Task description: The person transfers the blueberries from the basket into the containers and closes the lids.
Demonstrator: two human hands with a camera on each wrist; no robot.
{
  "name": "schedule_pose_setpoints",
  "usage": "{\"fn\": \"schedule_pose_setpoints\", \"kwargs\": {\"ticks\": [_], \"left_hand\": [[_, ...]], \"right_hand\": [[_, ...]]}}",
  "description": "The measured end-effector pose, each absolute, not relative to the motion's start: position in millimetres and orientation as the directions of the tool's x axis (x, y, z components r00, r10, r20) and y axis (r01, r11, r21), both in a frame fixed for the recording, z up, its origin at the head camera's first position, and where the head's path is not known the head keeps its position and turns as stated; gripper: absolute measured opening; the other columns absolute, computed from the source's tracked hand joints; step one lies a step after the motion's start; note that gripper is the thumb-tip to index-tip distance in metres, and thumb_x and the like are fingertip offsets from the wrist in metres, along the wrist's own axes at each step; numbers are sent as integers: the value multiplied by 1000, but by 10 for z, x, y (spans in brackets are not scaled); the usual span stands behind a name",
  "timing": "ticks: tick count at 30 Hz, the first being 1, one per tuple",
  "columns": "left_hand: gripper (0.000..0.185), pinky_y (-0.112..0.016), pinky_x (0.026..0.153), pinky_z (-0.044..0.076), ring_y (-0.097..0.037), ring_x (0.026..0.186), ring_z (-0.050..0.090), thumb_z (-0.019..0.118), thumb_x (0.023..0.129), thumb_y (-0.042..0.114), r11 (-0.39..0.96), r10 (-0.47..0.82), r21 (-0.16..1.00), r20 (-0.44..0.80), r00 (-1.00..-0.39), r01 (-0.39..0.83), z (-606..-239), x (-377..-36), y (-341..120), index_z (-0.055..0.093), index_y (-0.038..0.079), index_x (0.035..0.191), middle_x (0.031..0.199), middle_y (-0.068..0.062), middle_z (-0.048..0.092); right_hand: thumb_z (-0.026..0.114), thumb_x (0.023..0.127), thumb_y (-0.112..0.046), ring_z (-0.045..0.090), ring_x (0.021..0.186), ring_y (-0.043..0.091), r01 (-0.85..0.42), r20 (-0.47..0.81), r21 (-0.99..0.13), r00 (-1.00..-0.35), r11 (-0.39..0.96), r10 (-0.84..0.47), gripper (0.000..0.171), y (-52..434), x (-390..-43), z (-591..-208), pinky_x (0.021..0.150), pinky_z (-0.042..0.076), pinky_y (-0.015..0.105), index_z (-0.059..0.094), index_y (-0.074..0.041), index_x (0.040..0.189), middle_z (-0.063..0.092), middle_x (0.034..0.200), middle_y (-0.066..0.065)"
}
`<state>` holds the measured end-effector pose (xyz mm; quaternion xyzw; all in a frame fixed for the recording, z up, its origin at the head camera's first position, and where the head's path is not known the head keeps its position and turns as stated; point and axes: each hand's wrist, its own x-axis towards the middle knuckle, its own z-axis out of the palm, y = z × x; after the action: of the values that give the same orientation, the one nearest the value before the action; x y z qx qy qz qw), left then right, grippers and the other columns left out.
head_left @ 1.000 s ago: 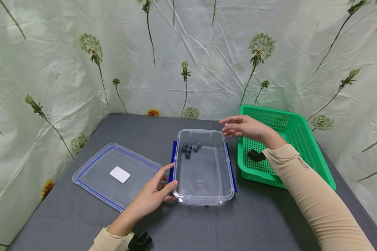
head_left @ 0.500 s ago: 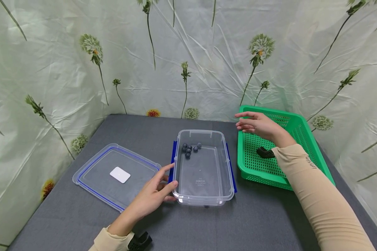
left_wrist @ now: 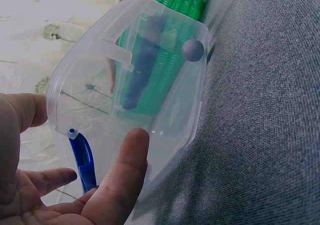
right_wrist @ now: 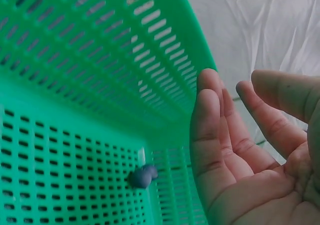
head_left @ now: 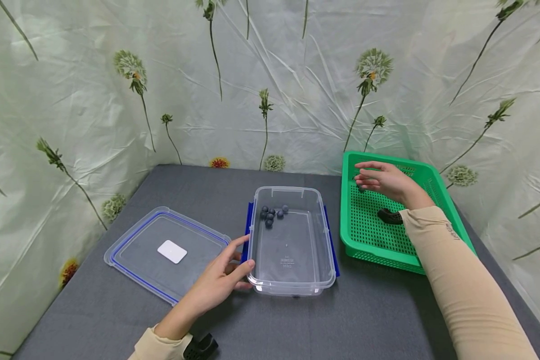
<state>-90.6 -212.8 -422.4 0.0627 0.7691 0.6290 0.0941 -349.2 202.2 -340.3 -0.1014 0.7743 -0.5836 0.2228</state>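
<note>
We see the left hand (head_left: 219, 282) at the near left corner of the clear box (head_left: 291, 272), thumb and fingers relaxed and nearly straight, touching the box wall and the blue clip (head_left: 248, 227) on its left side. In the left wrist view the thumb (left_wrist: 122, 177) lies flat against the box (left_wrist: 150, 85) wall, with the clip (left_wrist: 85, 165) just beside the palm; the hand (left_wrist: 65, 185) holds nothing.

The box stands on the grey table (head_left: 162, 320), between the lid (head_left: 166, 252) on its left and the green basket (head_left: 432, 200) on its right. The lid lies flat, just beside the left hand, and carries 1 white label (head_left: 172, 250) at its middle. We count about 6 berries (head_left: 272, 213) clustered in the far left part of the box; the rest of its floor is bare.

The right hand (head_left: 384, 181) hovers over the far left part of the basket, fingers loosely extended and slightly spread, palm empty. The right wrist view confirms this: the hand (right_wrist: 250, 155) is wide and grips nothing. 1 berry (right_wrist: 142, 176) lies on the basket (right_wrist: 75, 85) floor close to a corner, near the fingertips but apart from them.

A floral sheet (head_left: 94, 100) surrounds the table on 3 sides.
</note>
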Motion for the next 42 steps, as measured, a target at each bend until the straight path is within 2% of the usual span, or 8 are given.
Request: {"fn": "schedule_pose_setpoints", "kwargs": {"ticks": [12, 18, 22, 30, 32, 36, 39, 42], "left_hand": [[63, -36, 80, 70, -26, 102, 73, 64, 110, 24, 206, 215, 978, -71, -974, -26, -4220, -907, -2141, 35, 19, 166, 128, -29, 59], [63, -37, 81, 70, -26, 102, 74, 65, 110, 24, 201, 211, 979, -74, -975, -31, -4225, -905, -2142, 36, 19, 165, 128, -29, 59], [63, -37, 81, 70, -25, 101, 74, 65, 110, 25, 203, 211, 979, -77, -975, -34, -4226, -908, -2145, 36, 20, 165, 128, -29, 60], [64, -37, 80, 70, -25, 101, 74, 65, 110, 25, 209, 214, 977, -80, -974, -34, -4224, -917, -2152, 35, 20, 166, 128, -29, 60], [64, -37, 80, 70, -25, 101, 74, 65, 110, 25, 208, 213, 978, -80, -974, -35, -4222, -917, -2153, 35, 19, 166, 127, -29, 60], [64, -36, 80, 70, -25, 101, 74, 65, 110, 25, 214, 216, 976, -81, -973, -34, -4216, -915, -2155, 35, 20, 166, 128, -28, 60], [64, -36, 80, 70, -26, 102, 74, 65, 110, 26, 215, 219, 976, -81, -972, -33, -4213, -915, -2156, 35, 20, 166, 128, -29, 60], [64, -36, 81, 70, -26, 102, 74, 65, 110, 25, 212, 220, 977, -82, -972, -34, -4214, -913, -2156, 35, 20, 166, 129, -29, 60]], "right_hand": [[45, 117, -20, 72, 98, 2, 161, -334, -885, -874, 436, -354, 60, 2178, -3634, -3552, 93, 62, 22, 24, 3, 168, 70, 107, -9], [42, 118, -21, 68, 100, 3, 156, -387, -818, -862, 553, -329, 59, 2197, -3697, -3595, 91, 62, 21, 24, 6, 167, 56, 135, 14], [38, 118, -21, 64, 96, 5, 156, -426, -775, -844, 612, -325, 58, 2177, -3722, -3617, 85, 60, 23, 23, 7, 166, 49, 137, 20], [38, 118, -21, 53, 126, 28, 130, -477, -710, -811, 692, -337, 58, 2124, -3735, -3649, 88, 56, 26, 22, 6, 167, 29, 162, 39], [39, 118, -18, 55, 118, 26, 123, -478, -703, -811, 701, -337, 57, 2107, -3740, -3655, 86, 55, 27, 23, 6, 167, 33, 158, 37], [42, 117, -14, 53, 91, 15, 123, -470, -700, -821, 703, -324, 56, 2081, -3760, -3676, 76, 52, 26, 26, 9, 165, 49, 125, 17], [43, 116, -14, 51, 83, 11, 125, -465, -698, -828, 705, -314, 55, 2073, -3775, -3696, 71, 51, 24, 27, 10, 164, 49, 104, 6], [44, 116, -14, 51, 82, 10, 117, -458, -689, -835, 715, -305, 55, 2061, -3775, -3711, 70, 51, 23, 28, 11, 163, 50, 102, 4]]}}
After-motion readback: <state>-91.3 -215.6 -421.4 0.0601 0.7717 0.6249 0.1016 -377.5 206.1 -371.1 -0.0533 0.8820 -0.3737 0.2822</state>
